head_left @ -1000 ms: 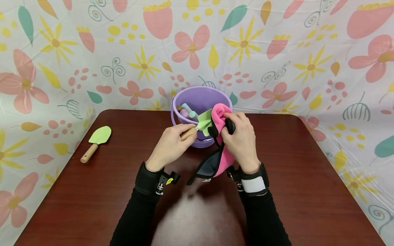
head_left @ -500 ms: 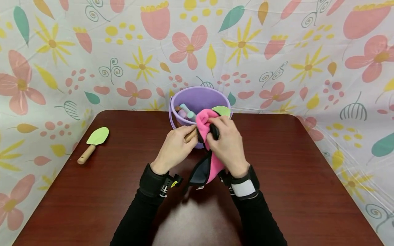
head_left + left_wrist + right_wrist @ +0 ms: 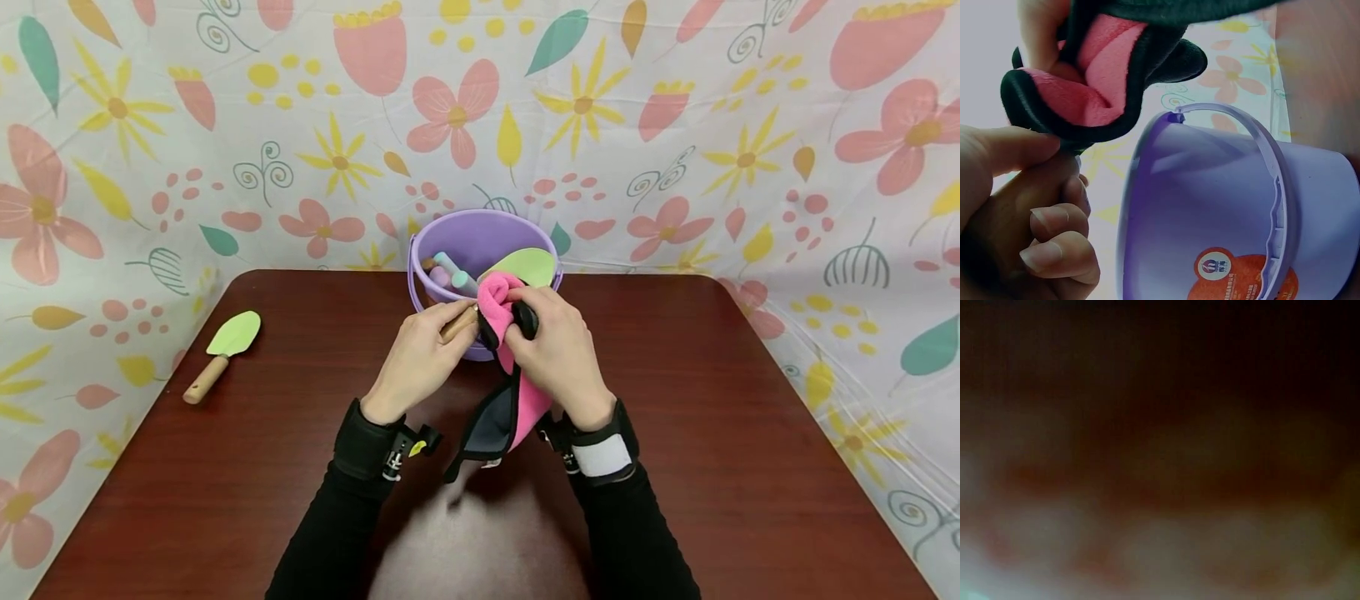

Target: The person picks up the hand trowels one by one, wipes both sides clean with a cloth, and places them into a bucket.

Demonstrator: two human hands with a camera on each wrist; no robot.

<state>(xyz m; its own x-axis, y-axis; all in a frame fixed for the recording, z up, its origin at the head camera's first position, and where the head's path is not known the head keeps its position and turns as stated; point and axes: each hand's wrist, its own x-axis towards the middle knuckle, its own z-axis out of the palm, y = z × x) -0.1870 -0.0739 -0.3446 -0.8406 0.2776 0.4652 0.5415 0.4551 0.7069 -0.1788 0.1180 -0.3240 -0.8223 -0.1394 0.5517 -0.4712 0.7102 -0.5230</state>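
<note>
My left hand point(image 3: 422, 354) grips the wooden handle point(image 3: 457, 323) of a small trowel whose light green blade point(image 3: 525, 265) points over the purple bucket point(image 3: 480, 237). My right hand point(image 3: 553, 346) holds a pink cloth with black trim point(image 3: 504, 321) bunched round the trowel's neck, and its tail point(image 3: 495, 421) hangs down to the table. In the left wrist view, my left-hand fingers point(image 3: 1054, 244) curl round the handle below the pink cloth point(image 3: 1094, 81), beside the bucket wall point(image 3: 1210, 206). The right wrist view is dark and blurred.
A second green trowel with a wooden handle point(image 3: 221, 354) lies on the brown table point(image 3: 712, 433) at the left. Pastel handles point(image 3: 450, 271) stick up inside the bucket. A flowered cloth backdrop point(image 3: 675, 125) surrounds the table.
The pink cloth slid down from the blade to the trowel's neck, which uncovered the green blade over the bucket. Both hands shifted slightly left and closer together.
</note>
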